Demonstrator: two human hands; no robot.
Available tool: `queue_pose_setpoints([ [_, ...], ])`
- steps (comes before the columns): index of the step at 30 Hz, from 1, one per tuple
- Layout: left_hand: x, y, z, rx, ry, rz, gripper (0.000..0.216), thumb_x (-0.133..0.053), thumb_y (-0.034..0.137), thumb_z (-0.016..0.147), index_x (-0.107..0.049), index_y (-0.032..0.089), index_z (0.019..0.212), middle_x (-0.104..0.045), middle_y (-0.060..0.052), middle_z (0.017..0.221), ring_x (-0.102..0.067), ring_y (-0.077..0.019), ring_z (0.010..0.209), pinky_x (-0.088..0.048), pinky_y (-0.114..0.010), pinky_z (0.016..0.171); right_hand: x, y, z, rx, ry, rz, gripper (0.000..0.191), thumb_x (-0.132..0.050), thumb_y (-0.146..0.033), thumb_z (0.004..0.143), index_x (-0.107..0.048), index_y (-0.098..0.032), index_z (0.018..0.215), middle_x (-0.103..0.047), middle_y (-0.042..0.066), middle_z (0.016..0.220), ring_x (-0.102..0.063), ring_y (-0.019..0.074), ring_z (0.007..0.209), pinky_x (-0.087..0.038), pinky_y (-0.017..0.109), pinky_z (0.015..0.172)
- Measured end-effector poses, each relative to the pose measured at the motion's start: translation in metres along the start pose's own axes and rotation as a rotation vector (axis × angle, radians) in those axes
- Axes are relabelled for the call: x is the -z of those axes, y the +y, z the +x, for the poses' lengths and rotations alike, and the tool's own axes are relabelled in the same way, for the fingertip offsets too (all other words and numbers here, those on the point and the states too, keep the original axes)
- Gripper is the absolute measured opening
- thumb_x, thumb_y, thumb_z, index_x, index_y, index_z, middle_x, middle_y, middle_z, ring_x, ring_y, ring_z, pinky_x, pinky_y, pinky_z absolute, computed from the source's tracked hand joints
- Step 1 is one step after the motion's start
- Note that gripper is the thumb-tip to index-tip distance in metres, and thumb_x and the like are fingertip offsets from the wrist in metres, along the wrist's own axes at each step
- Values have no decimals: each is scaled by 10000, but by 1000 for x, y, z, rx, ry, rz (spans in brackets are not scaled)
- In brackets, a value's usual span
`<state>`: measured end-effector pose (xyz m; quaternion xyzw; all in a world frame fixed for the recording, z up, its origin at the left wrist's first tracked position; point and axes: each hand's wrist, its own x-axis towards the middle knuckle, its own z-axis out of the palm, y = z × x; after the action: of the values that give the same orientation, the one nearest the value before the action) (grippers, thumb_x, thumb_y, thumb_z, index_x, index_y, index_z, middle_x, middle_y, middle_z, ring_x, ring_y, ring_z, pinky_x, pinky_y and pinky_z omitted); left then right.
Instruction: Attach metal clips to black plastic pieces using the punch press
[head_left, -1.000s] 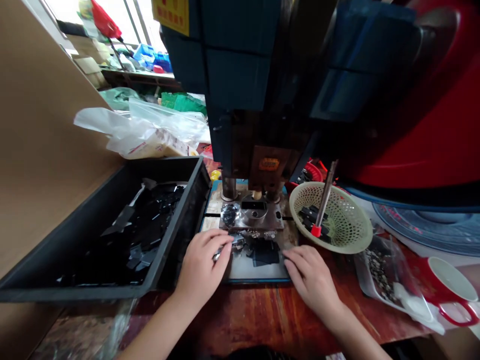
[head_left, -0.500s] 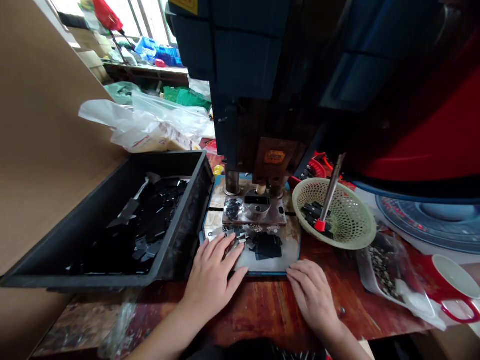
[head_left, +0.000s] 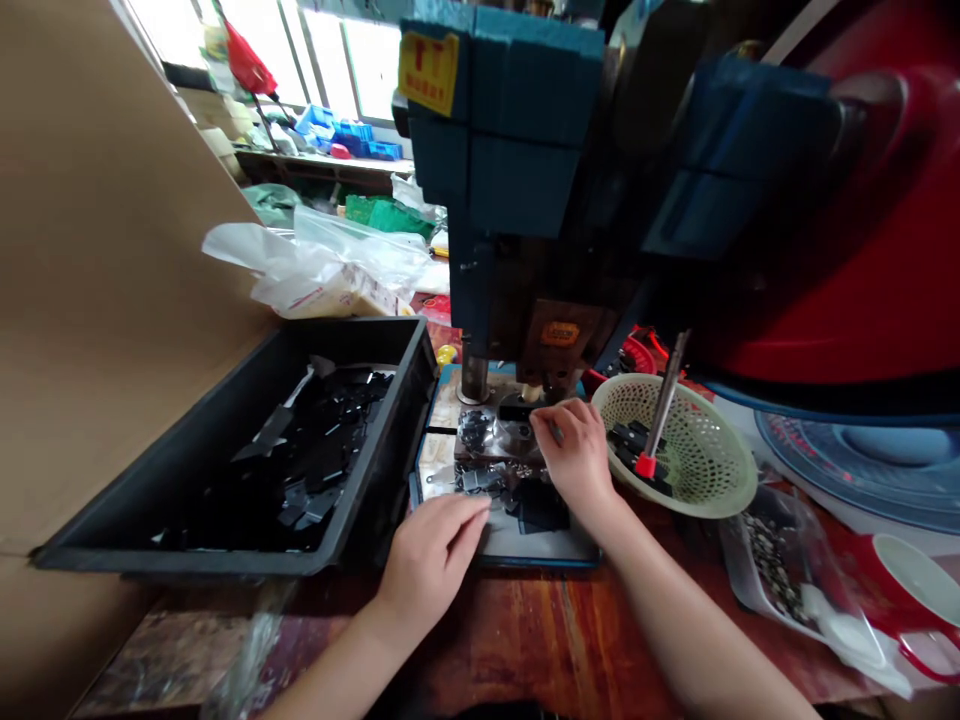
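Observation:
My right hand (head_left: 576, 452) reaches over the steel die (head_left: 501, 432) under the blue press (head_left: 517, 190). Its fingertips are pinched at a small black part (head_left: 516, 409) sitting on top of the die. My left hand (head_left: 433, 556) lies flat on the front edge of the grey base plate (head_left: 525, 548), fingers loosely together with nothing in them. Its fingertips touch a small heap of loose black and metal pieces (head_left: 501, 488) on the plate.
A black bin (head_left: 375, 470) of black parts stands to the left, against a cardboard sheet (head_left: 97, 300). To the right are a pale mesh basket (head_left: 705, 480) holding a red-tipped tool (head_left: 660, 410), a bag of small metal bits (head_left: 765, 550) and a red cup (head_left: 915, 600).
My right hand has gone from the table edge forward to the die. My left hand has slid back a little and curled. The view has tilted up.

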<state>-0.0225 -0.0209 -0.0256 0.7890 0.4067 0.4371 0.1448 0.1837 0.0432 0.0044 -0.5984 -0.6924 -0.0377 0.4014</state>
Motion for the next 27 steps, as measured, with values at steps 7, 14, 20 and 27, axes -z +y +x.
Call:
queue_pose_setpoints([
  [7, -10, 1, 58, 188, 86, -108, 159, -519, 232, 889, -659, 218, 963, -685, -38, 944, -632, -179, 897, -500, -303, 819, -12, -1, 12, 67, -78, -88, 169, -551, -273, 851, -718, -257, 860, -632, 37, 849, -506, 206, 844, -387, 351, 770],
  [14, -16, -10, 88, 287, 130, -152, 179, -523, 277, 878, -671, 216, 959, -691, -36, 966, -631, -193, 915, -502, -322, 818, 0, -5, 2, 158, -94, -145, 236, -511, -325, 884, -689, -275, 1030, -637, 52, 953, -501, 239, 958, -363, 451, 912],
  [20, -17, -15, 97, 311, 115, -128, 189, -532, 292, 867, -685, 219, 951, -701, -20, 951, -634, -185, 866, -498, -318, 805, 1, -6, 2, 150, -126, -157, 271, -490, -381, 900, -659, -274, 1083, -634, 50, 1088, -501, 255, 1072, -296, 499, 1017],
  [27, -22, -9, 104, 322, 86, -66, 187, -541, 293, 854, -689, 219, 938, -710, -22, 922, -640, -195, 837, -501, -327, 771, 0, 2, -16, 176, -154, -141, 421, -476, -407, 901, -499, -254, 1292, -538, 63, 1313, -414, 286, 1249, -238, 553, 1060],
])
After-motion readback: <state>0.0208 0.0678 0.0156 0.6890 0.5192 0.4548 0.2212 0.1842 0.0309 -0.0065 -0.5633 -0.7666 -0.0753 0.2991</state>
